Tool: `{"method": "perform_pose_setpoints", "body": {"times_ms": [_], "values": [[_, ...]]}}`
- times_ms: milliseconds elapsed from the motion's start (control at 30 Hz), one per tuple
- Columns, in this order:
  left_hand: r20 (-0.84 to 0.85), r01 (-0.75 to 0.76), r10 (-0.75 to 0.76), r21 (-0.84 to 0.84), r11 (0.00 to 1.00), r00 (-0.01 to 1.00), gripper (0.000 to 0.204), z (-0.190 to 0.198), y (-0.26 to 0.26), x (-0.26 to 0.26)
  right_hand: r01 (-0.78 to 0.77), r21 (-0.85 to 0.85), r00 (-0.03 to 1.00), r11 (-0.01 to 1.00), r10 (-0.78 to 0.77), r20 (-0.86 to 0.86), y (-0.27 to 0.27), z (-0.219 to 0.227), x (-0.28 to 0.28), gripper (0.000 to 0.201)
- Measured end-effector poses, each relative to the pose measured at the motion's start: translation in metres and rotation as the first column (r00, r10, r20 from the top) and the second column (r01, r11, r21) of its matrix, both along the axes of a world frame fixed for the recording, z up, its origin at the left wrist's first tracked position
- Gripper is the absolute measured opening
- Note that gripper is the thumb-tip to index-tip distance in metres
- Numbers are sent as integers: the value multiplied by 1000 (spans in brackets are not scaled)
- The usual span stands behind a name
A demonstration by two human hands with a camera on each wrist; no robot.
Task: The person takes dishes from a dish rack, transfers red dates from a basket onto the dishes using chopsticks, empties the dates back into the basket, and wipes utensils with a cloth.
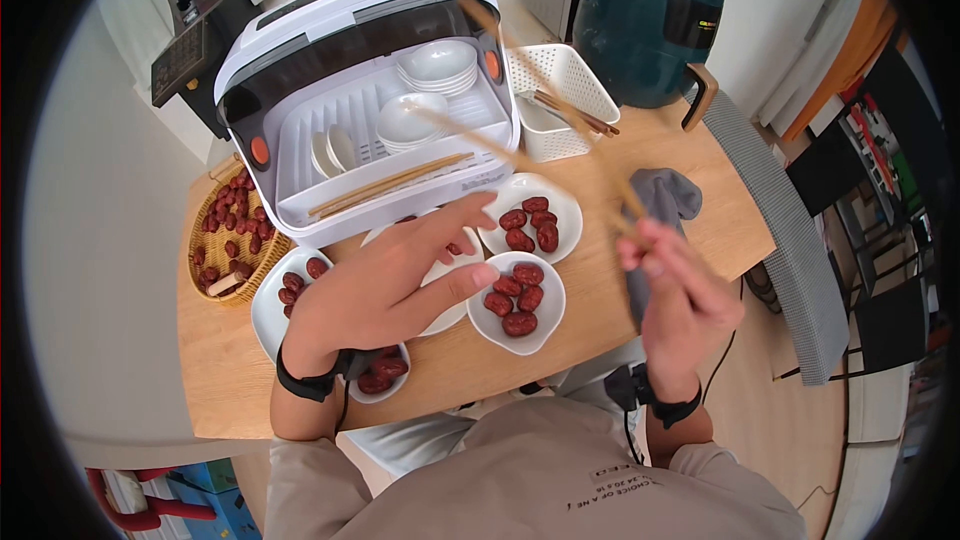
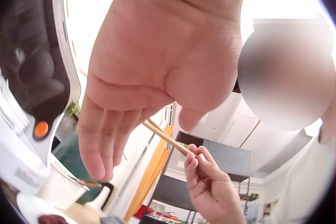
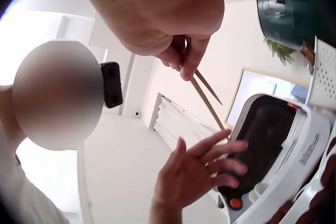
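Observation:
My right hand (image 1: 680, 305) grips a pair of wooden chopsticks (image 3: 208, 103) near one end, raised over the table's right side. Their far ends spread apart toward the dish cabinet and look blurred in the head view. My left hand (image 1: 385, 280) is held with fingers extended above the white dishes, holding nothing. Its thumb overlaps the edge of a heart-shaped dish (image 1: 550, 332) of red dates (image 1: 519, 324). Behind that stands a white bowl (image 1: 570, 220) with more dates. Partly hidden under the left hand and wrist are a plate (image 1: 463, 305), a square dish (image 1: 263, 308) and a small bowl (image 1: 378, 397).
A white dish cabinet (image 1: 300, 205) stands open at the back, with bowls (image 1: 437, 62) and chopsticks inside. Left of it is a wicker basket (image 1: 262, 265) of dates. A perforated white basket (image 1: 555, 145), a green air fryer (image 1: 640, 30) and a grey cloth (image 1: 665, 190) occupy the right.

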State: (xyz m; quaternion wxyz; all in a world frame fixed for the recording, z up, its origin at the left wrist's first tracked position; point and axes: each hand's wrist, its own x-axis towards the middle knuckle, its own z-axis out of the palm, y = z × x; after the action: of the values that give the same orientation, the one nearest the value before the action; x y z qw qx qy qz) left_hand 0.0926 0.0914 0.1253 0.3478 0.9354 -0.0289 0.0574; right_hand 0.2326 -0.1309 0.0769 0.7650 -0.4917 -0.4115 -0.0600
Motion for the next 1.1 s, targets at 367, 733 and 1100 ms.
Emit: {"method": "perform_pose_setpoints", "body": {"times_ms": [367, 733, 1100], "values": [[73, 88, -62, -953, 290, 995, 31, -7, -11, 12, -253, -205, 911, 945, 305, 278, 18, -4, -27, 26], [65, -230, 341, -619, 751, 938, 18, 11, 4, -6, 612, -761, 790, 214, -138, 597, -55, -63, 101, 43], [164, -289, 259, 200, 936, 952, 22, 2, 14, -7, 228, -630, 937, 743, -343, -66, -87, -48, 119, 12]]}}
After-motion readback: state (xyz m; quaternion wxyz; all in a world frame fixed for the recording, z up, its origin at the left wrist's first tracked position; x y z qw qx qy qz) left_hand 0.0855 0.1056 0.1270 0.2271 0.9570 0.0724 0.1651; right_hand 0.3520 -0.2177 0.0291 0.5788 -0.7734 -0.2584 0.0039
